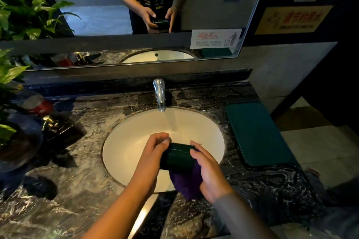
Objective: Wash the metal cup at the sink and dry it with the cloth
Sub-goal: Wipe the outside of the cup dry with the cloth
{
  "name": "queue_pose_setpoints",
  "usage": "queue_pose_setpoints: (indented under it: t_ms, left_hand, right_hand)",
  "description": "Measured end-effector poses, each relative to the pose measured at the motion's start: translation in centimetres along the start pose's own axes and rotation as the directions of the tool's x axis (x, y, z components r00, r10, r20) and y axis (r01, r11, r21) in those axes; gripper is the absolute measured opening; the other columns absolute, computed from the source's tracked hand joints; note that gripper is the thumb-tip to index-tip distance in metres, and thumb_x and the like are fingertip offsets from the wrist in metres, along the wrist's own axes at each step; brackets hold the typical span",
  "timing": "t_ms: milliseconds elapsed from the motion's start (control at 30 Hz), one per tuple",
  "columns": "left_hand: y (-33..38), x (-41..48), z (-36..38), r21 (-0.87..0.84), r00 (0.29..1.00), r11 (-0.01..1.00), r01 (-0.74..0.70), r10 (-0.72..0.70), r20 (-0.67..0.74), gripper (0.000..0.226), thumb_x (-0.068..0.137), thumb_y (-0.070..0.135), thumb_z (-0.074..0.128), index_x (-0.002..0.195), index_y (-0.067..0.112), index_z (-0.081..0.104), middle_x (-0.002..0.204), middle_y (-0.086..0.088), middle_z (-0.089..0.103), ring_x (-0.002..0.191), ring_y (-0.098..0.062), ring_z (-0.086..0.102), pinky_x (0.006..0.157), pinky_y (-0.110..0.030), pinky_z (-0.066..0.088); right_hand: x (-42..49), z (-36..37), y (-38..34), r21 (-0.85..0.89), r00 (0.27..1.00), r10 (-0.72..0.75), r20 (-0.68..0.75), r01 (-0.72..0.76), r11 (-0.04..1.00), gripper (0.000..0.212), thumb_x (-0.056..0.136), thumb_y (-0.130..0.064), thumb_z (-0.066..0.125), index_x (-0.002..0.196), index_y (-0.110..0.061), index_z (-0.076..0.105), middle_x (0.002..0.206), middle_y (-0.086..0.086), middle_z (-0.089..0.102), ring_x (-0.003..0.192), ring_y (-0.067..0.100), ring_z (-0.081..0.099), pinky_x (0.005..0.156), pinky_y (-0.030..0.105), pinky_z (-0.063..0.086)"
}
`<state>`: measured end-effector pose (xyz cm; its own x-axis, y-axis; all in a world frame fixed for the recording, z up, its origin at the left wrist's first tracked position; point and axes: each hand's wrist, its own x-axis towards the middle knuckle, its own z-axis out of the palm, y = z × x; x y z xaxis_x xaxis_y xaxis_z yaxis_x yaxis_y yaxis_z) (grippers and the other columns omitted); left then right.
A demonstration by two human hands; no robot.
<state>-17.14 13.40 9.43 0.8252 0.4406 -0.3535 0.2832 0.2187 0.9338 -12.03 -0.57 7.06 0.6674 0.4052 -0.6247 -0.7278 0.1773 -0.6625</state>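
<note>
A dark green metal cup (177, 158) lies on its side over the front of the white sink basin (124, 153). My left hand (153, 153) grips its left end, fingers curled over the rim. My right hand (208, 170) holds the cup's right side, with a purple cloth (186, 183) pressed between palm and cup and hanging below it. A chrome tap (159, 94) stands behind the basin, and water runs from it into the bowl just beyond the cup.
The dark marble counter (77, 180) surrounds the basin. A green tray (256, 134) lies on the right. At left stand a potted plant (11, 75), a red can (40, 105) and a dark soap bottle (58, 128). A mirror (97, 15) hangs behind.
</note>
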Motion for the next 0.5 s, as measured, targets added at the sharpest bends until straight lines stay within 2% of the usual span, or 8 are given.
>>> queue_pose_setpoints:
  t_ms: [100,167,233,333,400,500]
  left_hand:
    - [-0.6,-0.3,-0.6,0.235,0.973,0.947,-0.217,0.192,0.127,0.022,0.097,0.043,0.051,0.115,0.034,0.060,0.115,0.005,0.065,0.107,-0.015,0.064,0.089,-0.039,0.057]
    - [-0.7,-0.4,-1.0,0.327,0.948,0.893,-0.310,0.265,0.174,0.036,0.091,0.057,0.047,0.119,0.037,0.057,0.116,0.015,0.063,0.109,-0.008,0.062,0.089,-0.030,0.055]
    - [-0.7,-0.3,-1.3,0.406,0.923,0.829,-0.385,0.336,0.189,0.035,0.090,0.057,0.045,0.115,0.036,0.058,0.109,0.018,0.063,0.104,-0.007,0.062,0.083,-0.021,0.052]
    - [-0.5,-0.3,-1.0,0.414,0.924,0.828,-0.377,0.364,0.115,0.018,0.097,0.042,0.046,0.099,0.031,0.060,0.093,0.014,0.064,0.088,-0.008,0.062,0.069,-0.018,0.051]
    - [-0.4,-0.4,-0.3,0.413,0.936,0.846,-0.338,0.348,0.052,0.018,0.102,0.032,0.045,0.093,0.029,0.061,0.087,0.010,0.064,0.082,-0.009,0.062,0.065,-0.022,0.052]
    - [-0.3,-0.7,0.6,0.420,0.956,0.870,-0.260,0.294,-0.017,0.021,0.102,0.030,0.043,0.091,0.026,0.060,0.084,0.005,0.064,0.076,-0.007,0.061,0.066,-0.032,0.051]
  right_hand:
    - [-0.4,-0.1,-0.4,0.145,0.998,0.065,0.011,-0.066,0.987,0.036,0.096,-0.016,0.057,0.131,-0.007,0.062,0.125,0.026,0.068,0.117,0.043,0.064,0.103,0.055,0.050]
    - [-0.6,-0.1,-0.7,0.144,0.994,0.105,0.034,-0.108,0.984,0.040,0.094,-0.020,0.060,0.130,-0.004,0.063,0.121,0.025,0.070,0.111,0.040,0.066,0.105,0.055,0.047]
    - [-0.8,-0.2,-1.0,0.116,0.987,0.147,0.066,-0.153,0.981,0.047,0.086,-0.026,0.066,0.127,-0.002,0.067,0.120,0.025,0.071,0.110,0.039,0.067,0.105,0.054,0.049]
    - [-1.0,-0.4,-1.0,0.105,0.983,0.167,0.072,-0.174,0.979,0.046,0.088,-0.033,0.067,0.123,-0.003,0.069,0.117,0.025,0.073,0.111,0.039,0.068,0.105,0.053,0.050]
    - [-1.2,-0.3,-0.9,0.123,0.986,0.159,0.056,-0.165,0.979,0.044,0.094,-0.037,0.064,0.123,-0.004,0.068,0.117,0.025,0.073,0.112,0.040,0.069,0.103,0.053,0.051]
    - [-1.4,-0.2,-0.8,0.121,0.989,0.142,0.038,-0.146,0.982,0.047,0.096,-0.042,0.061,0.124,-0.006,0.068,0.116,0.023,0.074,0.112,0.039,0.069,0.103,0.054,0.052]
